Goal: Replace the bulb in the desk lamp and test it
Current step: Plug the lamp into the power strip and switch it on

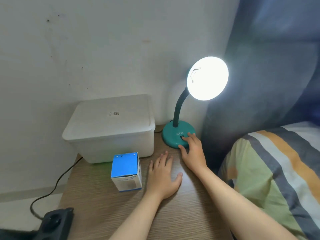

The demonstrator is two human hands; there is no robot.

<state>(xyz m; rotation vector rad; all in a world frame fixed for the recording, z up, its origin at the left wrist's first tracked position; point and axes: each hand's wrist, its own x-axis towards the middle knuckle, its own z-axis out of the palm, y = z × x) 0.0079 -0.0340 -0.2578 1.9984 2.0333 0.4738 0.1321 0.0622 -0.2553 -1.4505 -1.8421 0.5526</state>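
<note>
Wood-grain tabletop beside a bed, shown left to right. At far left a black power strip sits at the near corner, its cable running back toward the wall. A translucent white lidded storage box stands against the wall; just in front of it is a small blue-and-white bulb carton, upright. The left hand lies flat and open on the tabletop, gripping nothing, just right of the carton. The right hand rests on the teal base of the desk lamp, fingers spread, one fingertip at the dark switch; it grips nothing. The lamp stands at the back right corner, its shade lit so brightly that the bulb itself cannot be made out. Striped bedding fills the right. Judged handling: the gooseneck is pliant and the bulb fragile, possibly warm; steady the lamp by its broad, probably weighted base.
</note>
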